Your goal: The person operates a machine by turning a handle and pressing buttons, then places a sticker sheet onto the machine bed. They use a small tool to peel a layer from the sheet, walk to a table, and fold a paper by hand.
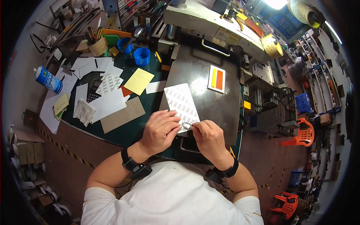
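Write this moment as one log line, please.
Left hand: on patterned sheet | Right hand: pinching thin item, kind unclear, at sheet's near end | Sheet: on dark plate | Farther right: red-and-yellow panel

And here's the dark green tabletop [155, 102] at left of centre, carrying a grey-brown board [125, 112], a pale yellow sheet [139, 81] and, higher up, a blue cup [142, 59]; mid-frame, the dark metal plate [222, 116] bears a patterned white sheet [180, 102] and, upper right of that, a white-bordered panel [216, 79] with yellow and red bars.
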### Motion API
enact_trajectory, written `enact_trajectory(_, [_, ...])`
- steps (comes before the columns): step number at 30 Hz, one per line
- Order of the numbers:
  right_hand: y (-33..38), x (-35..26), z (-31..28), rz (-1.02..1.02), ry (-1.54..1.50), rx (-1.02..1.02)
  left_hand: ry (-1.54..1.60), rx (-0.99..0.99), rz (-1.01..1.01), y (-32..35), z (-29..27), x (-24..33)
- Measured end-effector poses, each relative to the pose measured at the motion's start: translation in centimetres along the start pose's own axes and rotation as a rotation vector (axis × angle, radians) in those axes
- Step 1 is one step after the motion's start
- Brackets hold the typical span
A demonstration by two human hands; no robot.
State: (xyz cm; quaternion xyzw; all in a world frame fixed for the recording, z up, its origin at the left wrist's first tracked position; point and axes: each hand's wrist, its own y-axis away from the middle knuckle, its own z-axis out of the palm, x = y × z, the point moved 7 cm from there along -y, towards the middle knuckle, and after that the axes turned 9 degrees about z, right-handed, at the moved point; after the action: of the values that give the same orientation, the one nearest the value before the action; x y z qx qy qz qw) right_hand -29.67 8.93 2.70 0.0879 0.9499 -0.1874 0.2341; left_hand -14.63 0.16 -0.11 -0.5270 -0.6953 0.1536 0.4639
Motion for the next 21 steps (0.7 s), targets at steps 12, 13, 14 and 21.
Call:
enact_trajectory(12, [0.5, 0.4, -0.4, 0.037, -0.127, -0.013, 0.008, 0.014, -0.005, 0.0, 0.0, 0.1])
enact_trajectory(13, [0.5, 0.3, -0.4, 0.039, -0.128, -0.012, 0.012, 0.022, -0.018, -0.1, -0.1, 0.2])
enact_trajectory(14, [0.5, 0.2, -0.3, 0.045, -0.144, -0.018, 0.016, 0.031, -0.031, -0.1, -0.1, 0.2])
enact_trajectory(21, [0.4, -0.8, 0.1, -0.009, -0.180, -0.007, 0.012, 0.036, 0.030, 0.1, 0.0, 0.1])
